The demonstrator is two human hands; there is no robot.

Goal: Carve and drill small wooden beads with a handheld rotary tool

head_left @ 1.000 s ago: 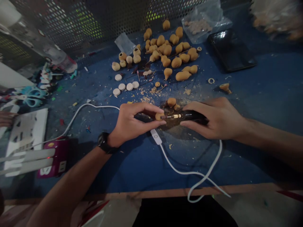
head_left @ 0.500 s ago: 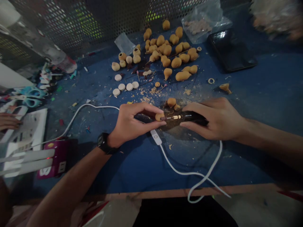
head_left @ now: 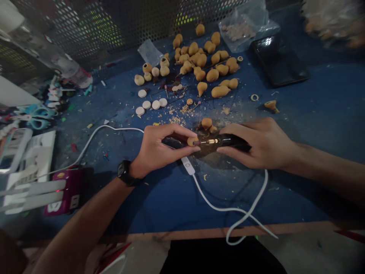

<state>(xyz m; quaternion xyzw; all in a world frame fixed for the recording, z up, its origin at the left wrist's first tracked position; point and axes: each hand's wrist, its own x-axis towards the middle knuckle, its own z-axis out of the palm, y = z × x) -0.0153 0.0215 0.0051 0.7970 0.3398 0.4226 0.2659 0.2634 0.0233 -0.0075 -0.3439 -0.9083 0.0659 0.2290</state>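
Observation:
Between thumb and fingertips, my left hand [head_left: 159, 146] pinches a small tan gourd piece [head_left: 191, 141]. My right hand [head_left: 258, 144] is wrapped round a black rotary tool [head_left: 232, 140] with a brass-coloured collet [head_left: 212, 141]. The tool's bit meets the gourd piece at its right side; whether it sits inside the opening I cannot tell. Just behind lies another small gourd [head_left: 206, 123] on the table. Under my left hand runs a dark object joined to a white inline switch [head_left: 188, 166].
Many small gourds [head_left: 196, 59] lie at the back, with white discs [head_left: 155, 104] and shavings nearer. A black phone-like slab [head_left: 279, 61] rests right. At left are scissors [head_left: 40, 116], a purple power box [head_left: 64, 190] and a clear bottle [head_left: 71, 70]. A white cable [head_left: 216, 207] loops in front.
Another person's hand at the far left edge has gone out of view. My own hands, the gourd piece and the rotary tool look nearly unmoved.

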